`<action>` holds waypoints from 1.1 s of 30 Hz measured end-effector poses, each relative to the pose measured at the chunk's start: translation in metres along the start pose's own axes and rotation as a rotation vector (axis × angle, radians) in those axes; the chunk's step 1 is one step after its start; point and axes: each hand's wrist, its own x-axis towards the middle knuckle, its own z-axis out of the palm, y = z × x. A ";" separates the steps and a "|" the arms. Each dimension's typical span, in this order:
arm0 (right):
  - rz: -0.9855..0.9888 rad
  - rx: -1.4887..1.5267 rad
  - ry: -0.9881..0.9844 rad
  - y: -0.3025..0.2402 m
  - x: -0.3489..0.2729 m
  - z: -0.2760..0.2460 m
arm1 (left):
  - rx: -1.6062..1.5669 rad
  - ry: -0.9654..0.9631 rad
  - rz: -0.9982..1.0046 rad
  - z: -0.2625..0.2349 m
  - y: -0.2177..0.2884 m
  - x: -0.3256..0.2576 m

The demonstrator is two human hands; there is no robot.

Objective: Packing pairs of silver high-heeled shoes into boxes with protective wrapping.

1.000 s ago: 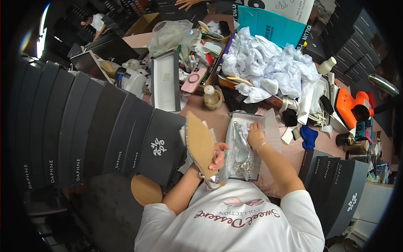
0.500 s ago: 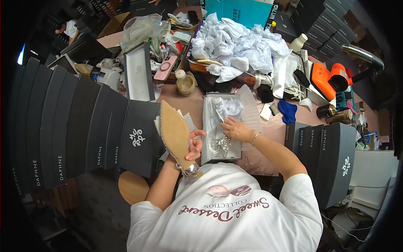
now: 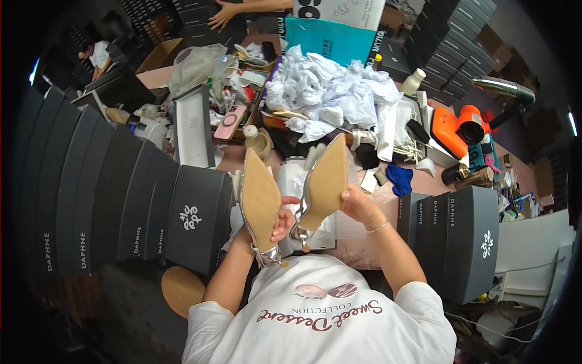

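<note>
Two silver high-heeled shoes are held up side by side, tan soles facing me and pointed toes upward. My left hand (image 3: pixel 280 225) grips the left shoe (image 3: pixel 260 197), its fingers showing at the sole's right edge. My right hand (image 3: pixel 357 205) is closed on the right shoe (image 3: pixel 327 182), with the thumb at the sole's right edge. Both heels hang low, close to my white shirt. Behind and below the shoes lies an open shoe box (image 3: pixel 326 244) with white tissue, mostly covered by them.
Grey shoe boxes stand in a row at left (image 3: pixel 197 212) and in a stack at right (image 3: pixel 464 242). Crumpled white paper (image 3: pixel 339 88) heaps at the back. A bottle (image 3: pixel 257 142), pink phone (image 3: pixel 230 121) and orange device (image 3: pixel 450 134) surround the workspace. Another person's hand (image 3: pixel 224 15) reaches in at the top.
My right hand has lifted the second shoe out of the box and turned its sole toward me. The left shoe is more upright. Another person's arm has come further in at the top.
</note>
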 end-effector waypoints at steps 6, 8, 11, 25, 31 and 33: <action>0.203 0.035 0.042 0.021 -0.019 -0.015 | -0.154 0.025 -0.220 -0.008 -0.025 0.022; 0.364 -0.040 0.127 0.027 -0.013 -0.025 | -0.080 0.125 -0.293 -0.021 -0.021 0.022; 0.512 -0.567 0.217 0.027 0.005 -0.020 | 0.189 0.450 -0.277 -0.051 -0.029 -0.005; -0.182 -0.873 0.351 0.030 0.008 0.019 | -0.023 0.565 -0.145 0.009 -0.036 0.054; -0.135 -0.763 0.762 0.016 -0.032 -0.082 | 0.022 0.553 -0.258 -0.001 -0.046 0.059; -0.113 -0.775 0.872 0.038 -0.033 -0.125 | -0.030 0.667 -0.246 -0.002 -0.036 0.069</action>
